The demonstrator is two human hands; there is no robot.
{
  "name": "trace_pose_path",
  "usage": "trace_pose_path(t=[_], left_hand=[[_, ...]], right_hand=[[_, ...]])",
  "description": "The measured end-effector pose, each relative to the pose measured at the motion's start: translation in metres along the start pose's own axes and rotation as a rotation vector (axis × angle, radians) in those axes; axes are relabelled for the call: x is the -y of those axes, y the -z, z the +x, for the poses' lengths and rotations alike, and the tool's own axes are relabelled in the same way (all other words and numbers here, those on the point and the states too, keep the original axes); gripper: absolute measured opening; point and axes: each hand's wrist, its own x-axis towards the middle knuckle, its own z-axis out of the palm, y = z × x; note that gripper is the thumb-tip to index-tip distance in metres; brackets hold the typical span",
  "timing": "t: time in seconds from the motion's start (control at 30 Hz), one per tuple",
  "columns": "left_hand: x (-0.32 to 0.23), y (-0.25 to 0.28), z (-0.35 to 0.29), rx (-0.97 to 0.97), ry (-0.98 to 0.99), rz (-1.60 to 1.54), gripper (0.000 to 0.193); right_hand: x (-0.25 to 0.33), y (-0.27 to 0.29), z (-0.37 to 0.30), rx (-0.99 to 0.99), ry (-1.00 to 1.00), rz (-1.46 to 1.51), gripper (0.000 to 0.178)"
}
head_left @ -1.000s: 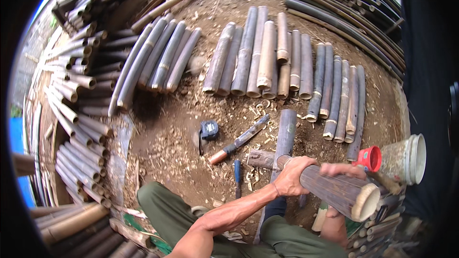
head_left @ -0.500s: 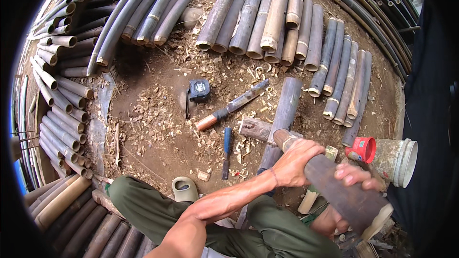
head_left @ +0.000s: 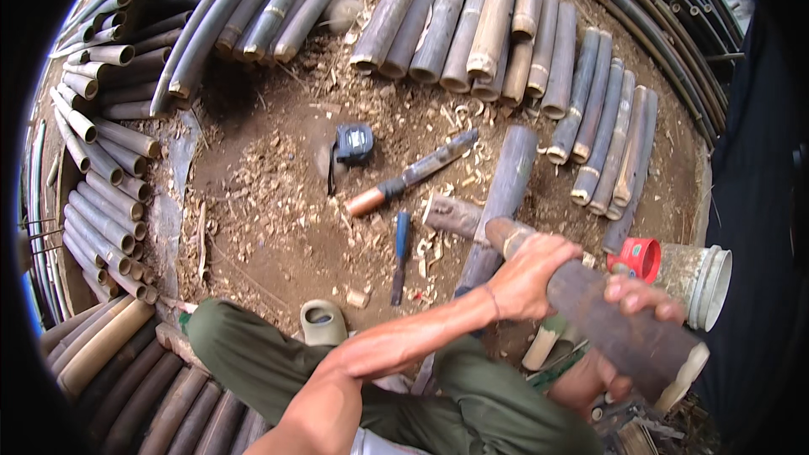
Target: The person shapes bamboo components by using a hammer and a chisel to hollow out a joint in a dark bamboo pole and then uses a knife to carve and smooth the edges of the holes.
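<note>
A grey bamboo pole (head_left: 512,160) is running under the far end of a dark bamboo tube (head_left: 636,345), perhaps touching it. The left hand (head_left: 537,276) and right hand (head_left: 592,377) are clamping the tube, fingers wrapped; spacing them widely should steady it.

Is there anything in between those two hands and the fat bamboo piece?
Nothing that I can see: the left hand and right hand both grip the bamboo piece with bare skin against it.
</note>
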Motion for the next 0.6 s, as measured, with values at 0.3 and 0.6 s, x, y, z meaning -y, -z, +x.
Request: trace_pose_path(t=[0.3, 0.6], left_hand=[[-0.006, 0.000, -0.008, 0.054, 0.011, -0.019, 0.062], [-0.014, -0.002, -0.005, 0.002, -0.005, 0.002, 0.065]], right_hand=[[0.004, 0.009, -0.007, 0.169, 0.049, -0.016, 0.098], [0.006, 0.023, -0.004, 0.210, 0.090, 0.059, 0.092]])
